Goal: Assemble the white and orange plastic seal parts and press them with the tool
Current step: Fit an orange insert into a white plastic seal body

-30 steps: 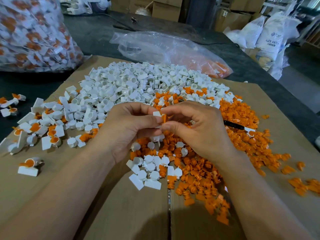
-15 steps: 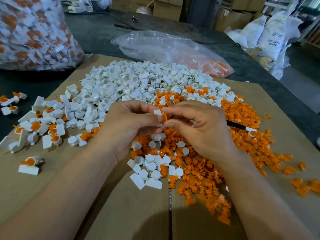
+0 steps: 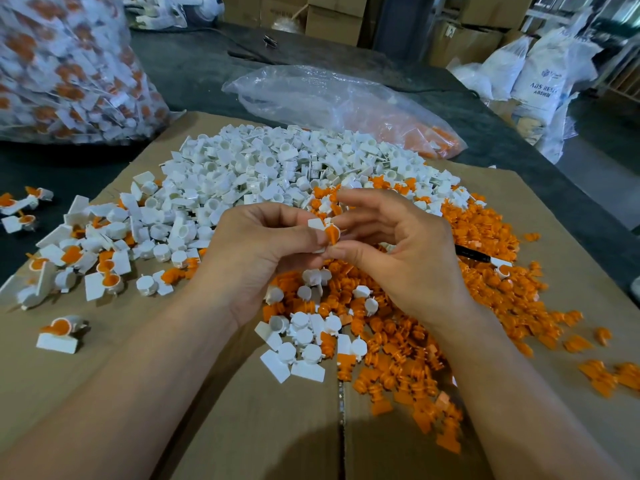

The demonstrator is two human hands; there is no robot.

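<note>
Two small parts meet above the orange pile (image 3: 398, 341): left hand (image 3: 256, 258) pinches the white seal body (image 3: 316, 224), right hand (image 3: 408, 258) pinches the orange insert (image 3: 333, 233). Light, rigid, likely slippery; grip the flat tab.

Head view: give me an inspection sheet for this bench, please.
Surface: flattened cardboard over a dark table.
Job's things: white parts pile, orange parts pile, finished seals at left, black pen-like tool lying on the orange parts.
Clutter: clear bag holding orange parts; large bag of finished seals.
Hands: left hand and right hand both pinch one half-assembled seal above the piles.
Cables: one dark cord-like line on the far table.
Surroundings: cardboard boxes, white sacks.
</note>
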